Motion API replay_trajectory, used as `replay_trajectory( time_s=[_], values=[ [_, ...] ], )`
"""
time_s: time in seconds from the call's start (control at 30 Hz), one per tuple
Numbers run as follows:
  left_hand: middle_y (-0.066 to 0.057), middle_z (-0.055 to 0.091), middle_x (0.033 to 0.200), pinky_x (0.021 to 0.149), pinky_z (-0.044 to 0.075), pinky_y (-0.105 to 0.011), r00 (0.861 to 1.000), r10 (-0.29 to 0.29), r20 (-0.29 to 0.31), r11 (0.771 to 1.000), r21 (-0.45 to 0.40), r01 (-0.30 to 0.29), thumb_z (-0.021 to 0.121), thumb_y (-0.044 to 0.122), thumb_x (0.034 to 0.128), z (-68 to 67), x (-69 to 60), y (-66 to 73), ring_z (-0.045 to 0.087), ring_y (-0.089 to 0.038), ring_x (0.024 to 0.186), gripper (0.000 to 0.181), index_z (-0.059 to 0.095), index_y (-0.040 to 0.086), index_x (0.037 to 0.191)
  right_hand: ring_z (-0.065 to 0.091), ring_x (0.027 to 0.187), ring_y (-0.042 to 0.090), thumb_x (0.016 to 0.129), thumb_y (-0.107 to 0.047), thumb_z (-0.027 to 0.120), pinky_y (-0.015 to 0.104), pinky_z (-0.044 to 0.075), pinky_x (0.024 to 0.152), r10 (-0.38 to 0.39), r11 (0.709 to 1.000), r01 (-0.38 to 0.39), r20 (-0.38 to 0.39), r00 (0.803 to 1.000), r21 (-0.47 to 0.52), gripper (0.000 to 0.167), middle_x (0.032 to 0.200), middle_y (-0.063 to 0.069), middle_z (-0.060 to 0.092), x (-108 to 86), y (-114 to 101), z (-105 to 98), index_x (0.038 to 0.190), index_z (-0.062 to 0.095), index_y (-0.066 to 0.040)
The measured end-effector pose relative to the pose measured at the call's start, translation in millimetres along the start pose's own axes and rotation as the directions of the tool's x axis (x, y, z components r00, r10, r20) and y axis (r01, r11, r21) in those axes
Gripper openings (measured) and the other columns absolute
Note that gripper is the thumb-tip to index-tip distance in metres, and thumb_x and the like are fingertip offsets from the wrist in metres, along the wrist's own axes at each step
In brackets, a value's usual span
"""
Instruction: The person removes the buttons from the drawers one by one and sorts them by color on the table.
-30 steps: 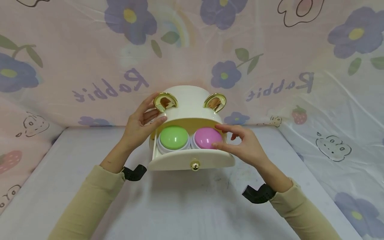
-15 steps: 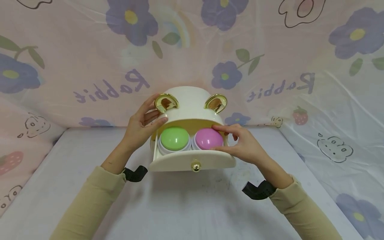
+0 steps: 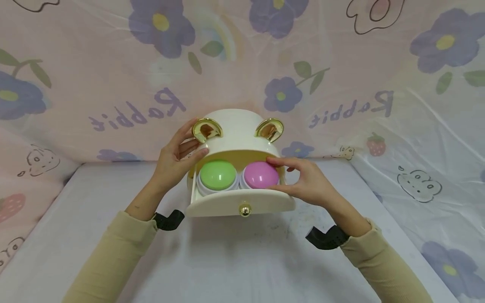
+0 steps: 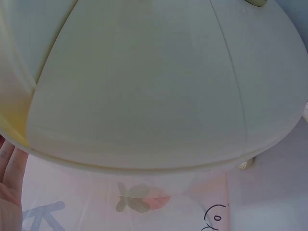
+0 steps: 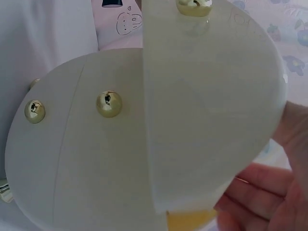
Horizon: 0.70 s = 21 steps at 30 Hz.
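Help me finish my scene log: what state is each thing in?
White eared chest: upright
Top drawer: pulled open
Middle drawer: shut
Bottom drawer: shut
Green-topped container: in top drawer
Pink-topped container: in top drawer
Left hand: holding chest
Right hand: thumb and forefinger on pink-topped container

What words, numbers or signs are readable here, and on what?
"Rabbit", mirror-reversed, on the left of the floral cloth in the head view.
"Rabbit", also reversed, on the cloth's right.
Left wrist view: a cloth letter fragment, too cropped to read.
Right wrist view: faint marks on the drawer front, too blurred to read.
No brand or number is legible.
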<state>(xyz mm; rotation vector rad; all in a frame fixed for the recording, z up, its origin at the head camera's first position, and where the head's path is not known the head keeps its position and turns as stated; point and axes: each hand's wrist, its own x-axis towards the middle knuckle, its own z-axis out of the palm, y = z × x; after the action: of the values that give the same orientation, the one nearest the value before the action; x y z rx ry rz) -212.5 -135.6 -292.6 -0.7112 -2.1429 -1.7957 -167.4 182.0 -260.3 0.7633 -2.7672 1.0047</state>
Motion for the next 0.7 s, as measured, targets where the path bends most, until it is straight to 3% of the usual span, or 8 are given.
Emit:
replay_trajectory(
  time_s=[0.23,0.47,0.7],
  values=[
    [-0.018,0.048,0.135,0.099,0.05,-0.025,1.0,0.012,-0.006,1.0,-0.012,-0.012,0.067,0.009,0.0899,0.9,0.6,-0.5,0.054,-0.026,0.125,0.07,0.035,0.032,0.148,0.055,0.12,0.029,0.073,-0.02,0.084,0.054,0.045,0.101,0.004,1.0,-0.005,0.083,0.997,0.015,0.067,0.129,0.009,0.062,3.3,-0.3,-0.1,0.133,0.058,-0.008],
    [-0.015,0.049,0.133,0.103,0.047,-0.031,1.0,0.019,-0.011,1.0,-0.004,-0.019,0.066,0.007,0.0899,1.2,0.6,0.5,0.054,-0.028,0.125,0.07,0.036,0.03,0.149,0.056,0.119,0.026,0.071,-0.019,0.085,0.052,0.045,0.102,-0.009,1.0,0.007,0.087,0.996,0.027,0.068,0.129,0.008,0.062,7.6,0.5,3.3,0.133,0.058,-0.007],
    [-0.011,0.049,0.131,0.1,0.049,-0.024,1.0,0.005,-0.016,1.0,-0.021,-0.005,0.066,0.003,0.0893,1.0,0.5,1.4,0.054,-0.027,0.125,0.071,0.036,0.031,0.148,0.059,0.115,0.025,0.068,-0.018,0.087,0.046,0.046,0.098,0.025,0.997,-0.029,0.047,0.999,0.076,0.065,0.122,0.008,0.066,8.7,-1.0,5.0,0.128,0.063,-0.008]
  ],
)
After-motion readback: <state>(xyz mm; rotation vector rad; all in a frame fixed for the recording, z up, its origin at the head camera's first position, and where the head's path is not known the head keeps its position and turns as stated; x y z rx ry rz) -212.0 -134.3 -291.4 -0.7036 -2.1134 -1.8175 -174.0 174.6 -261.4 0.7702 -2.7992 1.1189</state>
